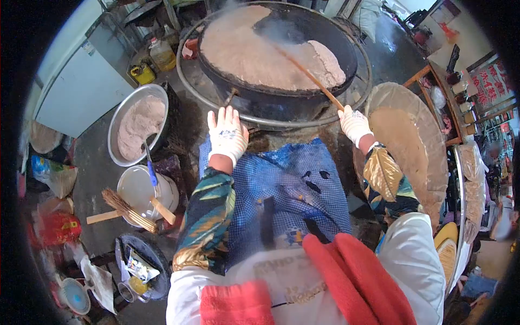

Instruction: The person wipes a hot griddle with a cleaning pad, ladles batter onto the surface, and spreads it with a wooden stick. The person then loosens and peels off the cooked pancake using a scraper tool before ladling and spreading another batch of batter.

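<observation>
A wide round black griddle [292,26] stands in front of me, steaming. A thin layer of brownish-pink batter [238,51] covers much of it, with a dark bare patch at the back and a thicker mound [327,62] at the right. My right hand [355,125], in a white glove, is wrapped round the near end of a long wooden stick [307,75], which reaches over the batter. My left hand [228,134], also gloved, is held flat with fingers stretched out, beside the metal ring [186,81] around the griddle. I cannot tell whether it touches the ring.
At left stand a metal basin [115,134] of pinkish batter or flour with a blue-handled ladle [152,172], and a white bucket [174,189] with a brush [122,206] across it. A large round tray [387,97] with a brownish sheet stands at right. Oil jugs [161,54] stand behind.
</observation>
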Demonstrator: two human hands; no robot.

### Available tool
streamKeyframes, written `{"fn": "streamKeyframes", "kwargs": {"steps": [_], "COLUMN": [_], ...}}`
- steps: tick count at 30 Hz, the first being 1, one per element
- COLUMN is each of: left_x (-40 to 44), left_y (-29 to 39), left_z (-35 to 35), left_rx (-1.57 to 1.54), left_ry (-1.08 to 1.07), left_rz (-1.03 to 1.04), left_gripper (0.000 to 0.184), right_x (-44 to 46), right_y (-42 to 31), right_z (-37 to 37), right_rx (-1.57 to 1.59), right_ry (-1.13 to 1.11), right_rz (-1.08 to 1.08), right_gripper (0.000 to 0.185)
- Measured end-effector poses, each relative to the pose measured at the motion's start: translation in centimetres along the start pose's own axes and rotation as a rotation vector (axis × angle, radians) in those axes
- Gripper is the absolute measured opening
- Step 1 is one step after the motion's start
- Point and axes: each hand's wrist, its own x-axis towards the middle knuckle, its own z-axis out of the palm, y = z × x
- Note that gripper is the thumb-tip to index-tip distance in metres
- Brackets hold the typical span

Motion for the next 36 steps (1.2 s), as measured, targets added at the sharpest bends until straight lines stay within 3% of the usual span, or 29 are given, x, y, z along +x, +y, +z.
{"fn": "streamKeyframes", "kwargs": {"steps": [2,8,10,12,14,16,18,20,22,24,26,29,34,36], "left_x": [0.1,1.4,1.4,1.9,2.2,2.6,1.8,-0.2,-1.1,-1.1,-1.2,-1.4,-0.9,-0.8], "left_y": [-0.3,-2.2,-2.7,-3.5,-3.6,-1.5,2.3,6.6,8.4,8.0,7.3,6.0,4.5,4.1], "left_z": [0.1,-0.2,-0.1,0.0,-0.8,-5.6,-7.1,-3.6,-1.6,0.2,0.8,-0.8,-0.8,-1.2], "left_rx": [0.035,0.053,0.015,0.045,0.093,-0.045,-0.234,-0.215,-0.213,-0.045,-0.039,-0.007,-0.019,-0.028], "left_ry": [-0.004,-0.056,-0.032,-0.021,-0.014,-0.192,-0.163,0.041,-0.070,0.076,0.083,-0.001,-0.041,-0.044], "left_rz": [-0.014,-0.076,-0.094,-0.116,-0.143,-0.133,0.011,0.145,0.180,0.119,0.118,0.146,0.118,0.105], "left_gripper": [0.056,0.055,0.056,0.056,0.054,0.055,0.055,0.057,0.062,0.067,0.067,0.065,0.064,0.064], "right_x": [1.5,0.4,0.2,1.9,3.4,2.8,1.4,3.0,2.7,1.0,-0.2,2.2,0.1,-0.8], "right_y": [3.0,0.9,1.4,3.0,2.9,1.5,0.2,2.0,1.3,-0.8,-1.5,2.3,-0.7,-0.4], "right_z": [1.7,-0.5,0.8,1.6,0.7,-0.1,-0.9,0.6,-0.4,-2.0,-1.5,1.5,-0.8,0.3], "right_rx": [0.032,0.034,-0.053,0.025,0.016,-0.010,-0.013,0.046,0.056,0.071,-0.058,0.023,0.097,-0.016], "right_ry": [0.099,0.213,0.089,0.161,0.138,0.209,0.054,0.092,0.160,0.151,0.013,0.106,0.098,0.046], "right_rz": [0.166,0.022,-0.082,0.178,0.158,0.067,0.101,0.210,0.097,0.076,-0.040,0.186,0.075,0.013], "right_gripper": [0.037,0.033,0.032,0.033,0.034,0.035,0.036,0.037,0.039,0.039,0.037,0.038,0.037,0.037]}}
